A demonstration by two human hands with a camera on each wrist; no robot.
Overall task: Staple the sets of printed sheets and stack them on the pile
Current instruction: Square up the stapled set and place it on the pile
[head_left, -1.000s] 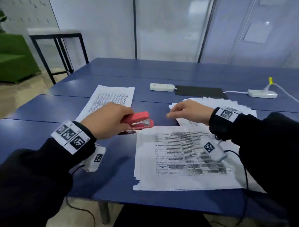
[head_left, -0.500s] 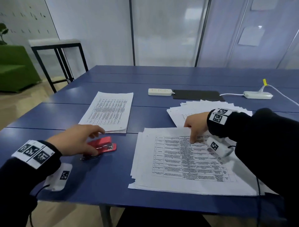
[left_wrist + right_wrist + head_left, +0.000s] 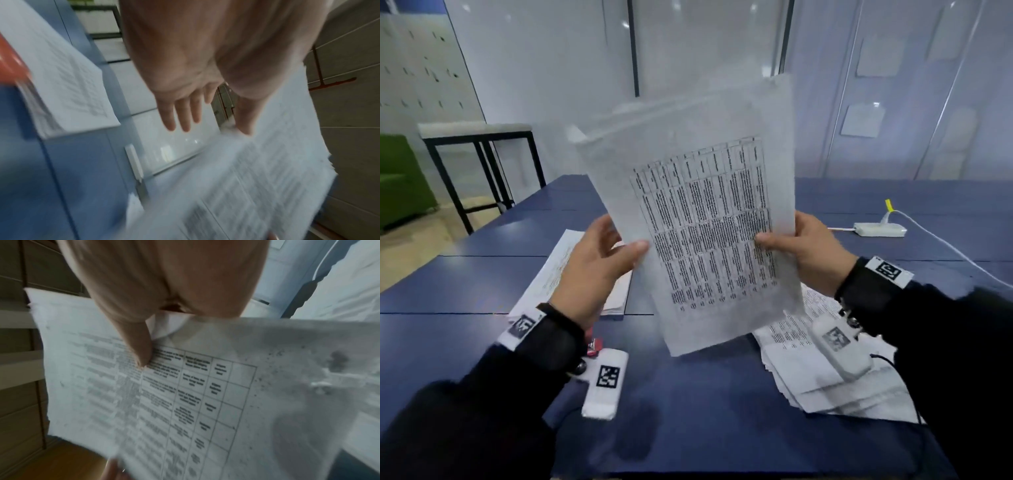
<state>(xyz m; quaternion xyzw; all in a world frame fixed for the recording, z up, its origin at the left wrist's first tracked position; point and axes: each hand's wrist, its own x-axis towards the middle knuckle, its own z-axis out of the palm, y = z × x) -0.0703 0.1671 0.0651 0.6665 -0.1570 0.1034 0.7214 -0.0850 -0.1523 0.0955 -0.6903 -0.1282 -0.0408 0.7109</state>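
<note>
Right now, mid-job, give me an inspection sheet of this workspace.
Surface: blue table, several panels.
Job's things: printed set lifted upright; finished pile at left; loose sheets at right; red stapler mostly hidden under the left wrist.
Clutter: nothing seen.
Hands: right hand pinches the set's edge; left hand open, thumb on the set.
Cables: white adapter with a white cord.
Surroundings: glass partitions, black stool, green seat.

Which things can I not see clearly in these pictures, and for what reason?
- Stapler: head view, mostly hidden under the left wrist.
- Table text on the held sheets: too blurred to read.
- Left hand: left wrist view, motion blur hides its contact with the sheets.
</note>
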